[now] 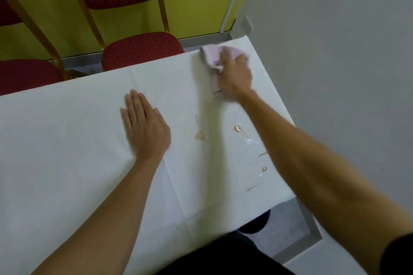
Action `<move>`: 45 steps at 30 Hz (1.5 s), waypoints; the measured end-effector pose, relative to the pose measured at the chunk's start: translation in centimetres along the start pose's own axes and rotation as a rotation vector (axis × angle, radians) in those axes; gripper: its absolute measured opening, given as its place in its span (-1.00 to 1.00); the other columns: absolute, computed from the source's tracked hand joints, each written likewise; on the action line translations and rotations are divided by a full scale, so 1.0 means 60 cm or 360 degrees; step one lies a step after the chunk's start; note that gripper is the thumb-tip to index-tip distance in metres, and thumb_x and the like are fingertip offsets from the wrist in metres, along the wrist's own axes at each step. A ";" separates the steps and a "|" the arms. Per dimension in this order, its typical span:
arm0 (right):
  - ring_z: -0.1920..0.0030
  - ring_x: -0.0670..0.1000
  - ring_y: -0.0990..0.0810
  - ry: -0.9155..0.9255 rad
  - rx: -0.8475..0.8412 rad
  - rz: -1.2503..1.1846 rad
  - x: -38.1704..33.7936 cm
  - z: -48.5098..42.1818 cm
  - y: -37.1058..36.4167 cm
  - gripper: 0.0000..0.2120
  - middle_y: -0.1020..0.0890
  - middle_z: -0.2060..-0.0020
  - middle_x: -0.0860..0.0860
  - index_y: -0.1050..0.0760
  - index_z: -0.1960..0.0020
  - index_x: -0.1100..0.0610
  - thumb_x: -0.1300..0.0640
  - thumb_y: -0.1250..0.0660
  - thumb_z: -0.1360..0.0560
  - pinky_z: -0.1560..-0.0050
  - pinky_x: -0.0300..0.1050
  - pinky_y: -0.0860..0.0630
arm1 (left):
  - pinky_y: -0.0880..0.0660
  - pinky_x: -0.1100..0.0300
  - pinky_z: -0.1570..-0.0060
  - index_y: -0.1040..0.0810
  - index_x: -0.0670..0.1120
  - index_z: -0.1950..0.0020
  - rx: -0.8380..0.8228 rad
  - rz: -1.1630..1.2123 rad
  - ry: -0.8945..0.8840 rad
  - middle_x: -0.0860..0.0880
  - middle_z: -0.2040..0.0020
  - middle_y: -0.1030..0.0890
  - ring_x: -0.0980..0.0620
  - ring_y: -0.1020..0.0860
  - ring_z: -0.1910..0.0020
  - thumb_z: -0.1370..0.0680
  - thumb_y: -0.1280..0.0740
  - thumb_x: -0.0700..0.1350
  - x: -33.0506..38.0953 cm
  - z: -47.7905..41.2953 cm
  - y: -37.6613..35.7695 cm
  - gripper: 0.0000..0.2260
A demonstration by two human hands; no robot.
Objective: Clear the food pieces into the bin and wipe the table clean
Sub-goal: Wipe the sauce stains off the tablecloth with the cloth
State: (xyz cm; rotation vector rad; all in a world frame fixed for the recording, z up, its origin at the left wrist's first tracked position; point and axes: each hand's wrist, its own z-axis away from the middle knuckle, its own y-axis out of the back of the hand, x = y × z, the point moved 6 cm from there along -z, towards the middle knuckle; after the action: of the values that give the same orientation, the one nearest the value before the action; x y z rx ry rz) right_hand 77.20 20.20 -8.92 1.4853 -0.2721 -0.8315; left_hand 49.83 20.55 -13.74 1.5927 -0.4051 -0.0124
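A white table point(67, 140) fills the middle of the view. My right hand point(234, 73) presses a pale pink cloth point(211, 56) onto the table near its far right corner, blurred by motion. My left hand point(143, 127) lies flat on the table, palm down, fingers together, holding nothing. Wet brownish smears point(240, 129) and a small tan blob point(200, 136) lie on the table surface between the two arms, toward the right edge. No bin shows in view.
Red padded chairs with gold frames point(140, 49) stand pushed in along the table's far edge, in front of a yellow wall. A grey-white wall point(335, 51) runs close along the table's right edge. Grey floor point(286, 225) shows below the near right corner.
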 end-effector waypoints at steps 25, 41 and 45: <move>-0.24 0.24 -0.47 -0.0207 -0.0072 -0.0068 0.174 0.086 0.033 -0.42 -0.38 -0.31 0.15 -0.25 -0.50 -0.25 -0.07 -0.24 -0.49 -0.12 0.09 -0.49 | 0.00 -0.12 -0.57 -0.07 -0.27 -0.60 -0.0034 -0.0063 0.0092 -0.20 -0.63 -0.05 -0.15 0.02 -0.63 -0.69 0.03 -0.10 0.026 0.038 0.001 -0.50; -0.14 0.29 -0.54 0.0026 -0.0179 -0.0112 0.109 0.204 -0.012 -0.25 -0.39 -0.28 0.19 -0.22 -0.54 -0.21 0.14 -0.38 -0.44 0.01 0.01 -0.46 | -0.01 -0.12 -0.57 -0.12 -0.28 -0.59 -0.0011 -0.0068 0.0096 -0.22 -0.62 -0.11 -0.17 -0.03 -0.62 -0.67 0.00 -0.12 0.027 0.037 0.000 -0.51; -0.26 0.26 -0.47 -0.0168 -0.0110 -0.0118 0.179 0.165 0.028 -0.31 -0.37 -0.32 0.13 -0.20 -0.51 -0.30 0.11 -0.33 -0.48 -0.15 0.10 -0.48 | -0.02 -0.12 -0.56 -0.13 -0.28 -0.59 -0.0021 -0.0051 0.0102 -0.21 -0.62 -0.11 -0.16 -0.04 -0.62 -0.67 0.01 -0.12 0.028 0.036 0.000 -0.50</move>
State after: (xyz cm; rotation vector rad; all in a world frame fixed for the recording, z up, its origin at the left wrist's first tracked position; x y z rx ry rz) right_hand 78.99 5.64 -9.65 1.3958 -0.2654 -0.9710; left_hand 50.87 18.00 -13.50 1.5820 -0.3289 0.0111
